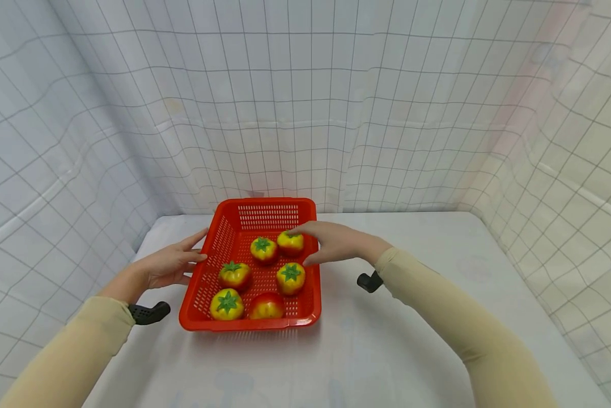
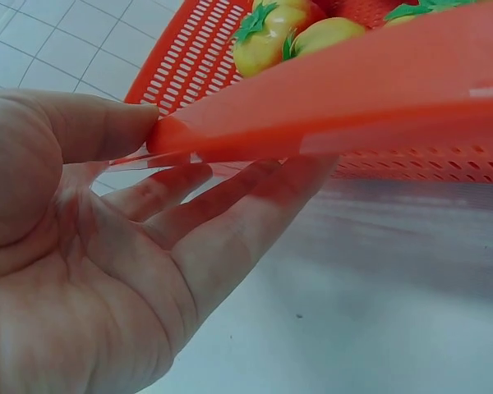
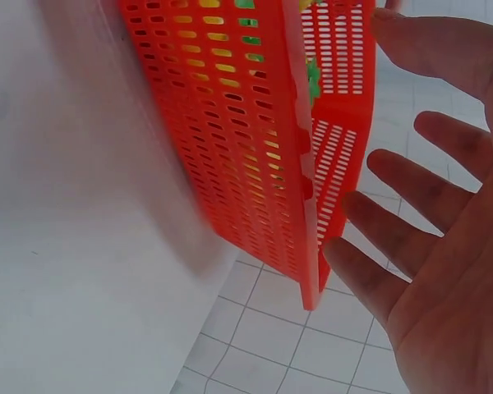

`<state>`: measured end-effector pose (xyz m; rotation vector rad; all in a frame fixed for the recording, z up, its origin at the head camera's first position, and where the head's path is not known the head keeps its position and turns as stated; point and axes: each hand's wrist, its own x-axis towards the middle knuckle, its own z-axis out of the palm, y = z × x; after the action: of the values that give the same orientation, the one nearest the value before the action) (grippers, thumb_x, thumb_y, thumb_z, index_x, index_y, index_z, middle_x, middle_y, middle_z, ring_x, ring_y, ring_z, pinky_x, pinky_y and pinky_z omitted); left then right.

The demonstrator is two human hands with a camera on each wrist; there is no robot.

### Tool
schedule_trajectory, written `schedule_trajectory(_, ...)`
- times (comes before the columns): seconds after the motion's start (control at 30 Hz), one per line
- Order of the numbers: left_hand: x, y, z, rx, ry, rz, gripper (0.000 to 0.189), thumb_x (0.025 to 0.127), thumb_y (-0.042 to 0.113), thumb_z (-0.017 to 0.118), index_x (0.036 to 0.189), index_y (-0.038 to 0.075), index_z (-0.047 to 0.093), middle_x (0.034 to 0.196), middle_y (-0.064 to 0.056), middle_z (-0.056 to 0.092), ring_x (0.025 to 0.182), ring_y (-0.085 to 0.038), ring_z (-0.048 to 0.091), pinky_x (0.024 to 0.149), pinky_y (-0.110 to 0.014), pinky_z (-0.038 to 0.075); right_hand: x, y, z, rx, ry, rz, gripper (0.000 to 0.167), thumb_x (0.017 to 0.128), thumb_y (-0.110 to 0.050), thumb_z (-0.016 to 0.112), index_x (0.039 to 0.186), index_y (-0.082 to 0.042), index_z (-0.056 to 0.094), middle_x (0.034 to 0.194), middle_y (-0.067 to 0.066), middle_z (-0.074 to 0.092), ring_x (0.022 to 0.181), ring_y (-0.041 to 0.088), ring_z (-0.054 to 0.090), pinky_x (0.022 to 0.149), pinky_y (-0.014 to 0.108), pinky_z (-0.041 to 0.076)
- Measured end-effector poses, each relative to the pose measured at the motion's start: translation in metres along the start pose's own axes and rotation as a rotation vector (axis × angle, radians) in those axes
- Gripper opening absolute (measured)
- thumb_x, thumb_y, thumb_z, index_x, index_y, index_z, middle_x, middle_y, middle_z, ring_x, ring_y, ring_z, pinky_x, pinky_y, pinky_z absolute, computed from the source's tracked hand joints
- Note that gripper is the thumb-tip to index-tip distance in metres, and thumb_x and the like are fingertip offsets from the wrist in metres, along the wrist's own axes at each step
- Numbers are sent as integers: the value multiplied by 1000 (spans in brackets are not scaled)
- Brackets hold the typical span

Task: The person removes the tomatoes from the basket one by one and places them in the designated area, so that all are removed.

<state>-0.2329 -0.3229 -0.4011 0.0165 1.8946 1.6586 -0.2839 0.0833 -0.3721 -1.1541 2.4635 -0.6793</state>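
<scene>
A red perforated plastic basket (image 1: 249, 324) stands on the white table. Inside lie several yellow-and-red, tomato-like fruits (image 1: 291, 277) with green leafy tops; one nearer the front (image 1: 267, 306) shows no leaves. At the basket's left side, my left hand (image 1: 170, 265) touches the rim with extended fingers. The left wrist view shows its thumb by the rim (image 2: 329, 135) and the other fingers reaching beneath it. My right hand (image 1: 338, 242) is at the right rim, its fingertips over the basket's edge in the head view. In the right wrist view its fingers (image 3: 407, 189) are spread, holding nothing.
White sheets (image 1: 305, 113) with a grey grid pattern hang behind the table and on both sides. The white tabletop (image 1: 412, 345) extends in front of the basket and to its right. A black camera mount (image 1: 149, 313) sits at each wrist.
</scene>
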Motion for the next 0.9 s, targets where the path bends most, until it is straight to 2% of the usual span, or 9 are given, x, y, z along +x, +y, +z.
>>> schedule_trajectory(0.3, 2, 0, -2, -7, -19, -5, 78, 110, 18, 45, 163, 34, -10, 165, -28, 15, 125, -37, 56, 95, -55, 54, 15, -7, -3, 1, -121, 16, 60, 90, -20, 77, 146, -27, 56, 151, -5, 49, 142, 23, 41, 108, 40, 45)
schedule_trajectory(0.53, 1, 0, -2, -46, -24, -22, 77, 111, 18, 44, 163, 36, -8, 165, -25, 13, 124, -37, 57, 94, -55, 54, 27, -17, -10, 33, -217, 12, 54, 91, -10, 74, 140, -29, 62, 144, -3, 55, 137, 26, 45, 98, 36, 52)
schedule_trajectory(0.73, 1, -3, -4, -71, -35, -22, 77, 111, 18, 45, 163, 37, -8, 166, -24, 12, 125, -36, 56, 94, -55, 54, 37, -24, -10, 22, -317, 46, 56, 91, 0, 68, 138, -31, 64, 142, -3, 56, 135, 28, 48, 96, 32, 53)
schedule_trajectory(0.9, 1, -5, -5, -76, -39, -21, 78, 111, 19, 45, 163, 38, -9, 166, -24, 12, 124, -35, 57, 94, -54, 55, 47, -22, -6, 5, -362, 83, 63, 89, 2, 69, 141, -31, 62, 144, -3, 55, 134, 22, 44, 93, 29, 54)
